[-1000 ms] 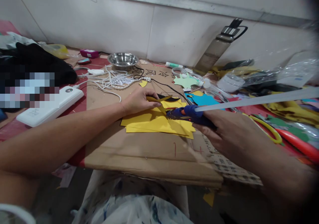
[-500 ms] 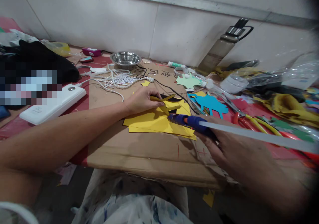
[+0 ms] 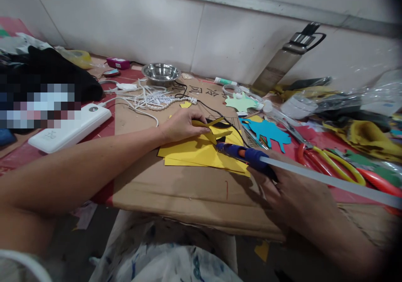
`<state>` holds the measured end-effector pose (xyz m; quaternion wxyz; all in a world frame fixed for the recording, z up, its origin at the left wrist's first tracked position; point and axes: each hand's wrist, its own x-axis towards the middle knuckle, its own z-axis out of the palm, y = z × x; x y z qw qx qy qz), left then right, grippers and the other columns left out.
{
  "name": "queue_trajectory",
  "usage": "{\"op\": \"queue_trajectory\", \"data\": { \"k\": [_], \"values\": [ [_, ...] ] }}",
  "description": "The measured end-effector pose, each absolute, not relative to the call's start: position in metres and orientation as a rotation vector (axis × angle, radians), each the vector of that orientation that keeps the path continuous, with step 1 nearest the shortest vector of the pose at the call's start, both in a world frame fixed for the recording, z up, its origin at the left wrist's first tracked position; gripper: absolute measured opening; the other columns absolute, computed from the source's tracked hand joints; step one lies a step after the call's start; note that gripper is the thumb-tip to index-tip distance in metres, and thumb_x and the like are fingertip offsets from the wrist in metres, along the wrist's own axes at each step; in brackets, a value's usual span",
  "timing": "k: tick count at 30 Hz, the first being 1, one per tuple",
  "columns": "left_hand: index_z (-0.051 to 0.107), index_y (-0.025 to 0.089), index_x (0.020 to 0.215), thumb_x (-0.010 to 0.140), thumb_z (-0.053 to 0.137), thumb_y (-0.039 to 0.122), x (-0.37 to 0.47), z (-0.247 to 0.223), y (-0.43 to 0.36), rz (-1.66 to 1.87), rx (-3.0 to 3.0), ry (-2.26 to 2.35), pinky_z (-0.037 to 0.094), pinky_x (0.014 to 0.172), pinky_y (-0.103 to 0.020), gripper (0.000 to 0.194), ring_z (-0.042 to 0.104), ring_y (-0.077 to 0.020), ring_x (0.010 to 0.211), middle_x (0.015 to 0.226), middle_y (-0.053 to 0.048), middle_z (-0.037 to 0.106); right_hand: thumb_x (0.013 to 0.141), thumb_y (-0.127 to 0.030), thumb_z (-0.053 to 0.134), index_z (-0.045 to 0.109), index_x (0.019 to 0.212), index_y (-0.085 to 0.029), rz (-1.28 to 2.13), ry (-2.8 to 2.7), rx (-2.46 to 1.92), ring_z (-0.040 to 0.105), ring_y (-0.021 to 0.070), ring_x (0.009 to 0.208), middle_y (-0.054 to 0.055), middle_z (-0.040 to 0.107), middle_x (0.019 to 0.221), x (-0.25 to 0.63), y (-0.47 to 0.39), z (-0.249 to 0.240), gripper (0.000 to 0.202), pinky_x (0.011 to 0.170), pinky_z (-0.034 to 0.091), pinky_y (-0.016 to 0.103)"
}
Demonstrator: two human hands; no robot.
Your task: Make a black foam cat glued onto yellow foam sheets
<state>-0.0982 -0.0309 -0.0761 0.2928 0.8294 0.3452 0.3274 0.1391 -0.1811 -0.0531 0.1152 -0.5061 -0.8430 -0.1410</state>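
Note:
My left hand [image 3: 185, 125] pinches a cut yellow piece [image 3: 213, 136] with curling strips, held just over flat yellow sheets [image 3: 194, 154] on the brown cardboard. Wrapped around a blue glue gun [image 3: 241, 153] is my right hand [image 3: 276, 179], entering from the right. A long whitish glue stick [image 3: 329, 180] juts out of the gun's back toward the right edge. The gun's tip is at the yellow piece; whether they touch cannot be made out. Dark material shows between the yellow strips.
A steel bowl [image 3: 161, 73], white strips and a black cord lie behind the hands. A white power bank [image 3: 70, 130] is at left. To the right are a blue cutout [image 3: 266, 132], scissors [image 3: 314, 149] and green cutouts. A bottle [image 3: 284, 60] leans on the wall.
The whole view has shifted slightly, so objects appear a little further right. Both hands keep their grips, and the gun's tip stays beside the yellow piece.

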Motion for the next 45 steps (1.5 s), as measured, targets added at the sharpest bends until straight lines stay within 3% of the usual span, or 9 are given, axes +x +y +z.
{"op": "queue_trajectory", "data": {
  "k": [5, 11, 22, 26, 31, 38, 45],
  "values": [
    [0.070, 0.015, 0.076, 0.075, 0.072, 0.030, -0.098, -0.075, -0.032, 0.867, 2.192, 0.907, 0.043, 0.067, -0.024, 0.014, 0.058, -0.0122, 0.071, 0.075, 0.000, 0.068, 0.094, -0.020, 0.043, 0.064, 0.107, -0.018, -0.367, -2.498, -1.514, 0.064, 0.0240, 0.076, 0.013, 0.069, 0.093, 0.142, -0.184, -0.054, 0.025, 0.058, 0.047, 0.033],
    [0.069, 0.015, 0.077, 0.075, 0.072, 0.026, -0.098, -0.075, -0.030, 0.865, 2.195, 0.864, 0.044, 0.070, -0.025, 0.012, 0.059, -0.0125, 0.072, 0.076, 0.000, 0.068, 0.095, -0.021, 0.044, 0.062, 0.109, -0.019, -0.371, -2.361, -1.564, 0.067, 0.0233, 0.077, 0.009, 0.071, 0.094, 0.128, -0.173, -0.056, 0.023, 0.062, 0.049, 0.032],
    [0.069, 0.014, 0.077, 0.074, 0.072, 0.026, -0.099, -0.078, -0.029, 0.873, 2.225, 0.871, 0.043, 0.070, -0.025, 0.012, 0.058, -0.0123, 0.071, 0.073, 0.000, 0.067, 0.097, -0.016, 0.039, 0.062, 0.105, -0.022, -0.170, -2.418, -1.506, 0.068, 0.0246, 0.097, 0.011, 0.071, 0.107, 0.124, -0.173, -0.052, 0.025, 0.075, 0.054, 0.035],
    [0.069, 0.014, 0.077, 0.074, 0.072, 0.025, -0.099, -0.078, -0.029, 0.875, 2.212, 0.848, 0.043, 0.070, -0.025, 0.011, 0.059, -0.0126, 0.072, 0.074, 0.000, 0.068, 0.094, -0.014, 0.044, 0.063, 0.102, -0.022, -0.227, -2.413, -1.445, 0.068, 0.0242, 0.094, 0.009, 0.072, 0.103, 0.120, -0.169, -0.052, 0.022, 0.075, 0.054, 0.033],
    [0.069, 0.015, 0.077, 0.074, 0.071, 0.025, -0.098, -0.078, -0.029, 0.873, 2.203, 0.842, 0.044, 0.070, -0.025, 0.011, 0.059, -0.0127, 0.073, 0.076, 0.000, 0.068, 0.095, -0.021, 0.041, 0.062, 0.108, -0.018, -0.191, -2.392, -1.575, 0.068, 0.0281, 0.091, 0.014, 0.071, 0.099, 0.122, -0.167, -0.054, 0.025, 0.066, 0.049, 0.035],
    [0.069, 0.015, 0.077, 0.074, 0.072, 0.027, -0.099, -0.078, -0.029, 0.862, 2.227, 0.868, 0.043, 0.068, -0.024, 0.013, 0.058, -0.0123, 0.072, 0.075, 0.000, 0.068, 0.092, -0.036, 0.046, 0.063, 0.085, -0.020, -0.132, -2.251, -1.734, 0.058, 0.0243, 0.061, 0.008, 0.061, 0.067, 0.140, -0.171, -0.056, 0.024, 0.052, 0.035, 0.032],
    [0.069, 0.013, 0.077, 0.075, 0.072, 0.025, -0.099, -0.079, -0.028, 0.889, 2.218, 0.831, 0.044, 0.068, -0.024, 0.012, 0.059, -0.0114, 0.070, 0.074, 0.000, 0.068, 0.092, -0.039, 0.043, 0.061, 0.085, -0.022, -0.061, -2.217, -1.730, 0.056, 0.0238, 0.065, 0.006, 0.057, 0.066, 0.131, -0.169, -0.058, 0.026, 0.057, 0.034, 0.032]
  ]
}}
